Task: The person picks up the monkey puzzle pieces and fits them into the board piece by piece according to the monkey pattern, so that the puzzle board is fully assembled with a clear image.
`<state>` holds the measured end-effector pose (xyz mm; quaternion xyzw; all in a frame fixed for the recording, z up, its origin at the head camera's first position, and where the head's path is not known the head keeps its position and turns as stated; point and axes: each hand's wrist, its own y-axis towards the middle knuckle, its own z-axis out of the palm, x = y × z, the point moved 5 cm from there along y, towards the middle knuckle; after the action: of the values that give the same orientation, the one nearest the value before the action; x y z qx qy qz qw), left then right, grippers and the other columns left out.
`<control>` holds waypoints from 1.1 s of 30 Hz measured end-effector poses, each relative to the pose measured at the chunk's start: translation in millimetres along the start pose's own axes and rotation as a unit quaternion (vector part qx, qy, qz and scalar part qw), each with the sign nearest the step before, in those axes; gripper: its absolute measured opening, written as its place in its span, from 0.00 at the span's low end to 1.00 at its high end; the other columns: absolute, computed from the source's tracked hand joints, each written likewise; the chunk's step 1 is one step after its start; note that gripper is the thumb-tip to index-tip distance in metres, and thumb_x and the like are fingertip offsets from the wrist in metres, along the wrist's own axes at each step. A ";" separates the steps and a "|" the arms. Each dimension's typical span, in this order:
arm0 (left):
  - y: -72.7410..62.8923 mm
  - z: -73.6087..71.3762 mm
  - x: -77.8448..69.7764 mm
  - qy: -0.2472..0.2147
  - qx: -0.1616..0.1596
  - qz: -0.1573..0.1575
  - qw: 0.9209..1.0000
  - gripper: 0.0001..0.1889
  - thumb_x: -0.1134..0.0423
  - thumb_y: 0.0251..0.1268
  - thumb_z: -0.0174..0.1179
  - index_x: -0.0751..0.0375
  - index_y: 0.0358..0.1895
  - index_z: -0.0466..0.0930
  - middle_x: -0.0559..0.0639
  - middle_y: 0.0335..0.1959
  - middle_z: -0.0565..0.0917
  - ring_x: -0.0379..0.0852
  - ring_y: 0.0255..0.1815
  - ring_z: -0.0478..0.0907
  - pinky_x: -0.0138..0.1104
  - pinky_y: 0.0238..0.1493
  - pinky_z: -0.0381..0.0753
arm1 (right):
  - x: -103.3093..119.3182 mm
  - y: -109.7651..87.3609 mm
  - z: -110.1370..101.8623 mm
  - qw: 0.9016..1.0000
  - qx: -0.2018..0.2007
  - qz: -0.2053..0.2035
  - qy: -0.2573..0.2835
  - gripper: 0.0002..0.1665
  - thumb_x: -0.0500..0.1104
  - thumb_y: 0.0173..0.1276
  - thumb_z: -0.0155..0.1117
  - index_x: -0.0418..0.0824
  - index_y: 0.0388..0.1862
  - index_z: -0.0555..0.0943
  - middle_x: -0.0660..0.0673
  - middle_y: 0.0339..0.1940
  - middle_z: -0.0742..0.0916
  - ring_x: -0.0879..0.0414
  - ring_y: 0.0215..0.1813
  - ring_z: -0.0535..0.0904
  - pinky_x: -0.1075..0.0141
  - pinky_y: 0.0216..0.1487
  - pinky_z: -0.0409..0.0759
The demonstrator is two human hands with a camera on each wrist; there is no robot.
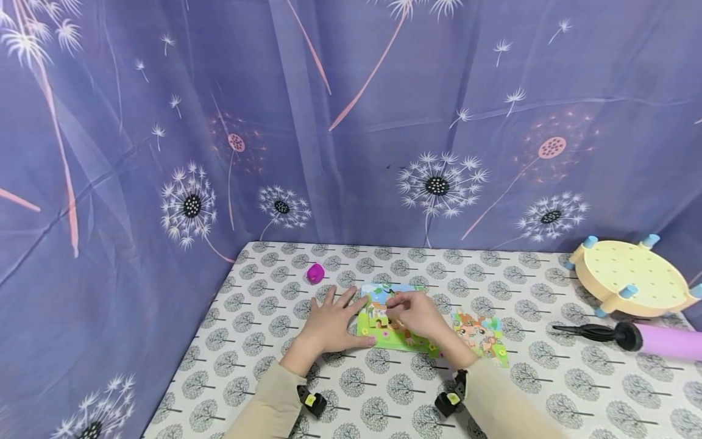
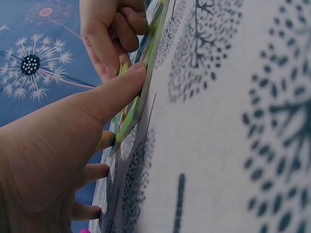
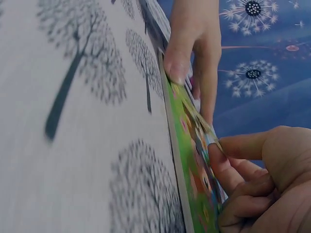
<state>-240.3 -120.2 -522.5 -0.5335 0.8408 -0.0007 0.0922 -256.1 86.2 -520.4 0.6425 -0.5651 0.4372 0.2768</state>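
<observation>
A jigsaw puzzle board [image 1: 392, 342] with a bright cartoon picture lies flat on the cloth-covered table. My left hand [image 1: 331, 326] rests at its left side with fingers spread; the thumb [image 2: 124, 82] presses on the board's near edge in the left wrist view. Over the middle of the board, my right hand [image 1: 415, 312] pinches a thin puzzle piece [image 3: 206, 128] between thumb and forefinger. That piece is tilted up from the board, seen nearly edge-on in the right wrist view. My right hand hides part of the picture.
Right of the board lies a second animal picture puzzle [image 1: 482, 338], partly behind my right forearm. A small magenta object [image 1: 315, 274] sits at the back left. At the far right are a yellow round stool-like piece [image 1: 631, 274] with blue-tipped legs and a pink-purple cylinder [image 1: 669, 341] with a black nozzle.
</observation>
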 end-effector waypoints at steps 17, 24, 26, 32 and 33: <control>-17.2 -2.1 -19.1 -0.006 0.003 0.027 1.000 0.46 0.24 0.69 0.49 0.42 0.84 0.55 0.47 0.86 0.51 0.76 0.79 0.52 0.79 0.64 0.58 | 2.2 8.0 13.4 0.998 -0.032 0.041 -0.024 0.09 0.41 0.65 0.74 0.41 0.43 0.89 0.50 0.30 0.88 0.55 0.19 0.77 0.66 0.16 0.74; -27.1 -0.2 -29.8 -0.002 0.007 0.043 0.999 0.50 0.20 0.63 0.50 0.41 0.84 0.55 0.42 0.86 0.49 0.74 0.80 0.51 0.79 0.65 0.57 | 6.8 6.8 10.3 0.997 -0.031 0.003 -0.065 0.09 0.42 0.66 0.74 0.41 0.44 0.90 0.52 0.29 0.89 0.57 0.23 0.81 0.63 0.27 0.80; -27.0 0.4 -30.2 -0.001 0.007 0.042 0.999 0.50 0.19 0.63 0.49 0.40 0.84 0.54 0.42 0.86 0.48 0.74 0.80 0.51 0.79 0.65 0.56 | 8.0 5.0 7.5 0.996 -0.031 -0.011 -0.082 0.10 0.42 0.66 0.74 0.41 0.45 0.90 0.53 0.32 0.89 0.58 0.28 0.82 0.61 0.35 0.83; -24.9 4.3 -29.7 0.008 0.019 0.032 0.999 0.52 0.17 0.62 0.46 0.39 0.85 0.52 0.41 0.86 0.46 0.73 0.81 0.48 0.79 0.66 0.55 | 6.9 -1.2 -12.0 0.994 -0.029 -0.051 -0.096 0.10 0.43 0.69 0.73 0.41 0.47 0.90 0.52 0.35 0.90 0.59 0.35 0.84 0.61 0.38 0.84; -24.7 4.4 -29.7 0.009 0.019 0.031 0.999 0.52 0.17 0.62 0.46 0.39 0.85 0.53 0.41 0.86 0.46 0.73 0.81 0.48 0.79 0.65 0.55 | 6.1 -2.7 -17.2 0.993 -0.029 -0.059 -0.097 0.10 0.43 0.70 0.72 0.41 0.48 0.90 0.52 0.36 0.90 0.59 0.35 0.83 0.62 0.35 0.83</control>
<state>-205.1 -103.7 -519.7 -0.5052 0.8576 -0.0191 0.0946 -257.9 98.4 -506.7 0.7059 -0.5626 0.3393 0.2647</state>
